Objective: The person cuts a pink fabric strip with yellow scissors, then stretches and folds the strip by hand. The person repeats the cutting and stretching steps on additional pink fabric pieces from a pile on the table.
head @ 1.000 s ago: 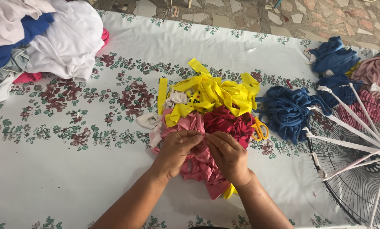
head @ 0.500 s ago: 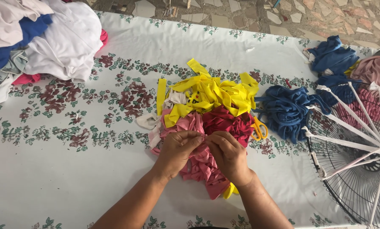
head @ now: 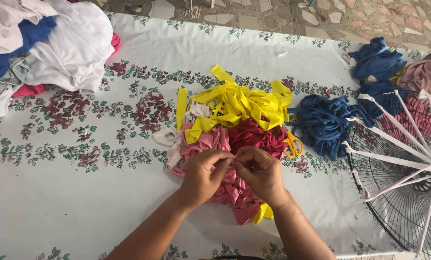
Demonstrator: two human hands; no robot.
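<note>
White cloth with a printed pattern of dark red flowers and green leaves (head: 81, 159) is covering the table, and behind it a floor of broken stone tiles (head: 369, 19) is showing. Near the middle of the cloth a heap of pink fabric strips (head: 210, 144) is lying, and it is touching a heap of dark red strips (head: 256, 137) and, behind both, a heap of bright yellow strips (head: 239, 103). The left hand (head: 203, 175) and the right hand (head: 261, 175) are resting on the pink heap, close together, and their fingertips are meeting. The fingers of both hands are pinching together on a small piece of pink strip between them.

Just to the right of the red heap, scissors with orange handles (head: 292, 144) are lying half under the fabric. Further right, a heap of dark blue strips (head: 323, 123) is lying beside a round black wire fan guard (head: 403, 212), which has white strips (head: 393, 144) tied across it. At the far left corner a pile of white and blue folded clothes (head: 47, 43) is sitting.
</note>
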